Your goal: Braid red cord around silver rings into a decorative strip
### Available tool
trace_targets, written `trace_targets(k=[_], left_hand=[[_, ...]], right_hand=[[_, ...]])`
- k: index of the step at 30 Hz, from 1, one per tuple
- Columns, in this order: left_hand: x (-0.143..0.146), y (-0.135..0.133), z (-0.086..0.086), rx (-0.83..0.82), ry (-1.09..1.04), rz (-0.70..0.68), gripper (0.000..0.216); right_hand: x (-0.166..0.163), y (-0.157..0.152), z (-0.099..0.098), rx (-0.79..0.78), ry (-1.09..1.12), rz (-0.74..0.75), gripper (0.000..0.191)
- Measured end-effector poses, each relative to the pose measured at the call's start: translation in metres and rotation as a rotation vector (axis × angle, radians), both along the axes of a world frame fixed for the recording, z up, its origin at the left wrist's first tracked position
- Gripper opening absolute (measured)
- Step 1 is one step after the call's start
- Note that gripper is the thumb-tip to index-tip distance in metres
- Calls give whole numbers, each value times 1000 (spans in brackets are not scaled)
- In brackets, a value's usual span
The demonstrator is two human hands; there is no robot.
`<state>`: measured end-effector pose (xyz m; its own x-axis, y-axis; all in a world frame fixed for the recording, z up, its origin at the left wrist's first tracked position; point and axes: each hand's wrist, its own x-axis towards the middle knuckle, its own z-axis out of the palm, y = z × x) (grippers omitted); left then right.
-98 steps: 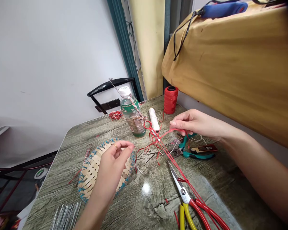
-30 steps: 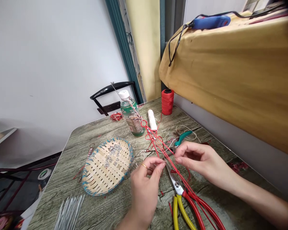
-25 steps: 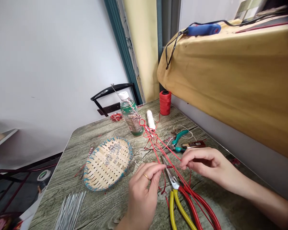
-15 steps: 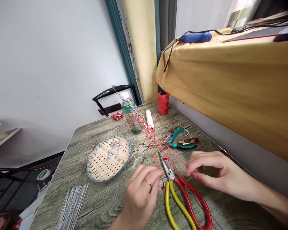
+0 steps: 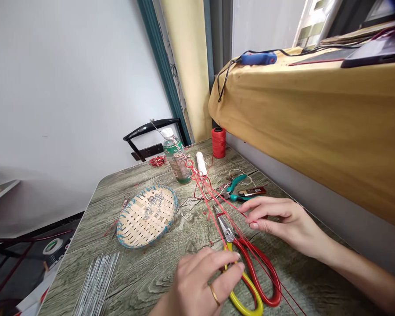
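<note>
- The left hand (image 5: 200, 281) has moved from beside the scissors' blades to above their yellow handle.
- A strand of red cord (image 5: 206, 186) reaches its curled fingers; whether they grip it cannot be told.
- The right hand (image 5: 291, 224) pinches another strand between thumb and finger, near the pliers (image 5: 238, 182).
- The cord runs from beside a bottle (image 5: 179, 164) across the scissors (image 5: 228, 232) on the tabletop (image 5: 164, 272).
- A woven tray (image 5: 136, 232) lies left of the scissors.

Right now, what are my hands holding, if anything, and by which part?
The right hand appears to pinch a red cord strand away from the bottle; another strand reaches the left hand, its grip unclear.
</note>
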<state>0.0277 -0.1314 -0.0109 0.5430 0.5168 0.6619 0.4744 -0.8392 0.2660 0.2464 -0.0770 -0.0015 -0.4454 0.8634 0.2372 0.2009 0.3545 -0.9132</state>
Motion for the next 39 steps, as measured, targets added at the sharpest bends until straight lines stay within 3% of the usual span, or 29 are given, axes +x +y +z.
trace_targets(k=[4, 6, 9, 10, 13, 19, 26, 32, 39], left_hand=[[3, -1, 1, -177, -152, -93, 30], [4, 5, 1, -383, -326, 37, 22], [4, 25, -4, -811, -714, 383, 5], [5, 33, -7, -862, -769, 430, 7], [6, 57, -17, -902, -853, 472, 16], [10, 80, -24, -903, -903, 494, 20], [8, 89, -16, -832, -869, 535, 14], [8, 90, -12, -805, -867, 526, 11], [11, 89, -8, -861, -958, 484, 11]], right_hand=[[-3, 1, 2, -34, -24, -5, 13], [-6, 6, 2, -15, -50, -22, 14], [-16, 19, -1, -61, -23, -72, 21], [-20, 25, -3, -111, 8, -88, 25], [-33, 44, -7, -219, 67, -92, 28], [-53, 72, -9, -252, 75, -67, 23], [-65, 81, -3, -283, 91, -37, 12], [-68, 83, 0, -392, 137, 4, 15], [-66, 81, -1, -452, 218, -8, 12]])
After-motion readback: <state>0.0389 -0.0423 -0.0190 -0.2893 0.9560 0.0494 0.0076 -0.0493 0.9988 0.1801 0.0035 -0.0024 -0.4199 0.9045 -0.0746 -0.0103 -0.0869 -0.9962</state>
